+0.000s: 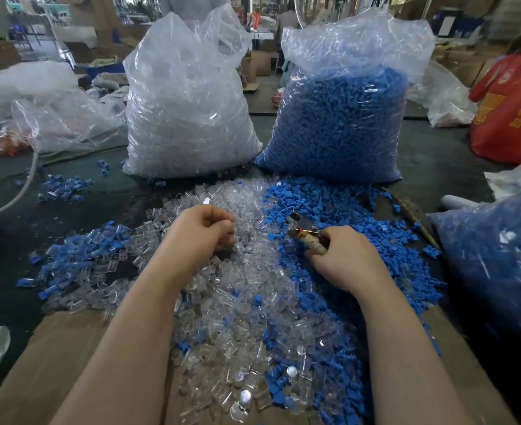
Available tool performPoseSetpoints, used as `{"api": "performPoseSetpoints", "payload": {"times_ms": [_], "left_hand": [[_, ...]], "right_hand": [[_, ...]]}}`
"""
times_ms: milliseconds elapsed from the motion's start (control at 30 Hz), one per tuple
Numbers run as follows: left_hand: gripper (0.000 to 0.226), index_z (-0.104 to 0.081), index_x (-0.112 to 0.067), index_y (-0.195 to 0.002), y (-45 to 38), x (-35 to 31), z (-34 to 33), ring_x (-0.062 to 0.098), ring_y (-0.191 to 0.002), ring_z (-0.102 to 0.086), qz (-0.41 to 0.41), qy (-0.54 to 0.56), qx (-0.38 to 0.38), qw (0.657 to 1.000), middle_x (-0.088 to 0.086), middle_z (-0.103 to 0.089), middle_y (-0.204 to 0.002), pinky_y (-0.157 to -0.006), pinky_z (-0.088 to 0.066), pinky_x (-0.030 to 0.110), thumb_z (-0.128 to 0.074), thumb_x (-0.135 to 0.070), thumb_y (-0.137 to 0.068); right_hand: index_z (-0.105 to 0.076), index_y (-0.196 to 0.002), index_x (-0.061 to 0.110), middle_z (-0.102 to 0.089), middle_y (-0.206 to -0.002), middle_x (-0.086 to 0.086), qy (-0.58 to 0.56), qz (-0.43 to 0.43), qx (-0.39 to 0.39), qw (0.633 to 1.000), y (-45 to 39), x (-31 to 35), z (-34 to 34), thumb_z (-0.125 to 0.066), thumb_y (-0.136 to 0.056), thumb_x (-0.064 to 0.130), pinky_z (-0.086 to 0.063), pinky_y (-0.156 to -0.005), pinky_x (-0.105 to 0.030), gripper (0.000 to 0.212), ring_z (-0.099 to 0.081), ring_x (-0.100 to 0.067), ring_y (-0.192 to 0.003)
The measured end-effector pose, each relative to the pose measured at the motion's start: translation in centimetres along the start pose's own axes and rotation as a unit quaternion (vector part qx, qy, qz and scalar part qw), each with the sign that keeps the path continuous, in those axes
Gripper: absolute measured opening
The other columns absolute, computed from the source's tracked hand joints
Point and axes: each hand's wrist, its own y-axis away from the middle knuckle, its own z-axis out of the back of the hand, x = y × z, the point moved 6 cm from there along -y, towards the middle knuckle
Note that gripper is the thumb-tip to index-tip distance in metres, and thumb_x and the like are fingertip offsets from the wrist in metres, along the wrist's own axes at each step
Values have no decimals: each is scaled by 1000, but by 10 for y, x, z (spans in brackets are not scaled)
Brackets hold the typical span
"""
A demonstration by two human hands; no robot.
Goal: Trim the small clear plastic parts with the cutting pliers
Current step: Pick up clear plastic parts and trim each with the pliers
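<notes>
Gripping the pliers (302, 230), the right hand (343, 259) has its fingers curled round the wrapped handles, the metal head pointing up-left over the blue parts (345, 216). The left hand (202, 233) hovers over the clear parts (247, 302) heaped mid-worktop, fingers curled inward; whether they pinch a part I cannot tell. 2 full bags (188, 118) stand at the far edge.

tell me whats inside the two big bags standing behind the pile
The left bag holds clear plastic parts; the right bag holds blue plastic parts. Only pieces against the clear walls show; the bags' middles and far sides are hidden.
</notes>
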Motion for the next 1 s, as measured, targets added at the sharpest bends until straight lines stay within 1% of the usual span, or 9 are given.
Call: {"api": "performPoseSetpoints", "payload": {"times_ms": [133, 200, 333, 533, 700, 767, 867, 933, 1000], "left_hand": [[14, -67, -10, -99, 3, -4, -10, 12, -69, -72, 50, 198, 31, 978, 4, -73, -77, -60, -58, 21, -53, -7, -99], [16, -68, -8, -101, 4, -6, -15, 13, -71, -72, 60, 256, 49, 964, 3, -73, -77, -61, -58, 21, -53, -6, -99], [18, -69, -4, -106, 7, -9, -21, 16, -75, -72, 81, 331, 84, 936, 9, -74, -85, -64, -59, 23, -55, -5, -96], [33, -68, -4, -107, 9, -12, -22, 17, -79, -73, 78, 371, 118, 918, 9, -75, -89, -69, -60, 25, -66, -2, -75], [36, -67, -6, -110, 7, -9, -20, 16, -79, -72, 90, 394, 103, 909, 10, -74, -94, -68, -60, 24, -67, -3, -74], [35, -68, -6, -108, 6, -9, -19, 15, -76, -70, 93, 410, 99, 902, 9, -73, -91, -66, -59, 23, -69, -3, -73], [35, -70, -6, -104, 5, -7, -15, 13, -73, -70, 93, 400, 75, 909, 5, -74, -84, -68, -59, 22, -71, -3, -69], [36, -70, -5, -105, 4, -6, -13, 12, -73, -70, 92, 388, 63, 915, 4, -74, -83, -71, -60, 22, -71, -5, -70], [38, -70, -3, -107, 4, -6, -13, 12, -74, -70, 92, 385, 55, 917, 5, -73, -84, -72, -60, 23, -72, -7, -70]], "right_hand": [[-53, -76, 23, -58, -73, 3, 31, 0, 30, 999, 1, 3, -3, -63, -84, 31, -37, -51, -29, 15, -54, -15, -65], [-54, -77, 23, -57, -74, 3, 44, 9, 35, 998, 1, 5, -3, -62, -85, 29, -37, -53, -29, 12, -53, -15, -65], [-54, -80, 24, -57, -75, 5, 30, 14, 15, 999, 2, 6, -1, -63, -83, 27, -39, -54, -30, 10, -53, -15, -67], [-49, -76, 26, -58, -75, 7, -36, 7, -50, 998, 3, 4, 4, -63, -85, 38, -40, -57, -32, 20, -55, -18, -69], [-53, -82, 26, -58, -74, 5, -48, -29, -141, 988, 3, -4, 16, -60, -88, 38, -34, -53, -30, 15, -52, -21, -66], [-55, -80, 24, -58, -71, 5, -56, -31, -137, 988, 3, -8, 18, -60, -86, 37, -32, -50, -29, 15, -53, -20, -65], [-53, -73, 24, -58, -68, 4, -74, -15, -85, 993, 1, -7, 16, -62, -86, 36, -33, -49, -28, 19, -54, -18, -64], [-52, -71, 25, -58, -69, 6, -52, 5, -53, 997, 2, -1, 12, -64, -86, 37, -34, -50, -29, 23, -53, -16, -64], [-51, -71, 24, -56, -70, 6, -4, 18, -44, 999, 3, 5, 8, -64, -85, 36, -33, -49, -28, 23, -50, -14, -62]]}}
